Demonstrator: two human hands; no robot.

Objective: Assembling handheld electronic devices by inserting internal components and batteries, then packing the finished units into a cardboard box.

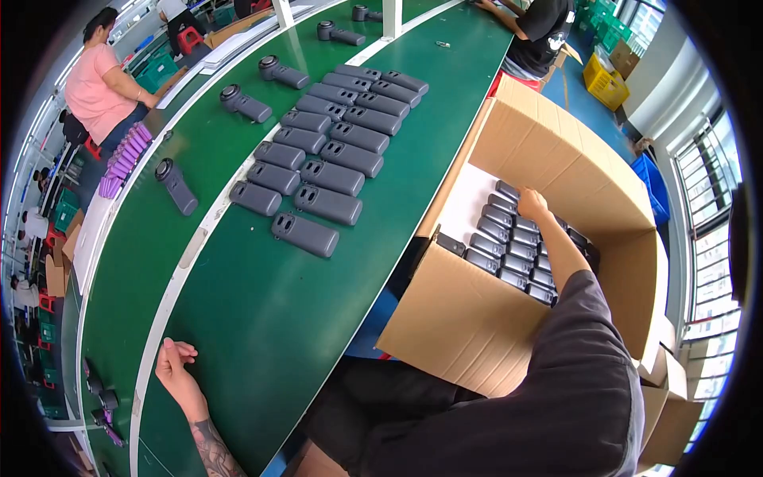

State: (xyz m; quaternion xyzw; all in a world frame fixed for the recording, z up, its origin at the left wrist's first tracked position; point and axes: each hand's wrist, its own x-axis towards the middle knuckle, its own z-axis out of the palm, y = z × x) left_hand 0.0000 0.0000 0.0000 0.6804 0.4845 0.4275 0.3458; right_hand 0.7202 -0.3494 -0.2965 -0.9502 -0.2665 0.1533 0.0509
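My right hand (532,205) reaches into a large open cardboard box (457,318) on the right. Its fingers are closed at the end of a dark grey handheld device casing (506,189), at the far end of the rows in the box. Several like casings (493,229) lie side by side there on a white layer (467,203). My left hand (176,372) rests over the near left of the green table (262,334), fingers loosely bent and apart, holding nothing. Ahead of it, similar grey casings (306,234) lie in two slanting columns on the table.
A white strip (191,250) divides the table lengthwise. Beyond it are devices with round heads (176,187) and a stack of purple pieces (125,159). A person in pink (99,87) sits across; another in black (544,36) sits at the far end. A yellow crate (606,82) stands behind.
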